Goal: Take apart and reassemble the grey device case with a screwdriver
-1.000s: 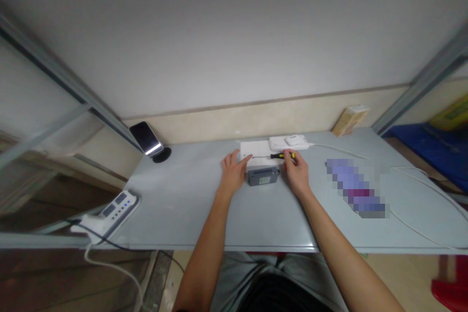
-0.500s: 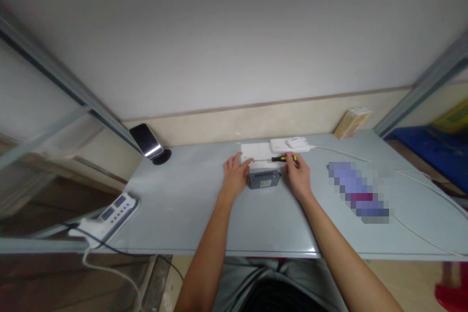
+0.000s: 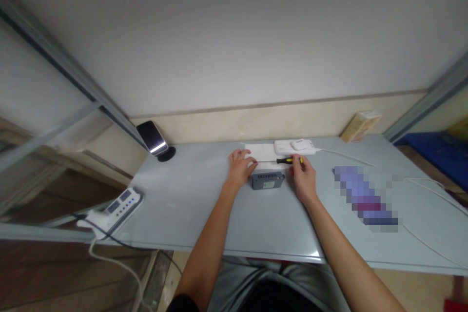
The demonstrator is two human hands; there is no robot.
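A small grey box with vent slots (image 3: 267, 180) lies on the pale table (image 3: 219, 209), in front of a white flat plate (image 3: 260, 152). My left hand (image 3: 240, 170) rests at the box's left end, its fingers curled onto the white plate. My right hand (image 3: 302, 178) is at the box's right end and grips a screwdriver with a black and yellow handle (image 3: 289, 160). The screwdriver lies level, its shaft pointing left over the white plate.
A white power strip (image 3: 297, 146) with a cord lies just behind the screwdriver. A phone on a round stand (image 3: 155, 139) sits at the back left. A timer socket strip (image 3: 116, 207) hangs at the left edge. A blurred-out object (image 3: 365, 197) and a carton (image 3: 361, 126) are on the right.
Both hands have stayed at the ends of the grey box. The left fingers have curled in a little on the white plate. The view has shifted slightly.
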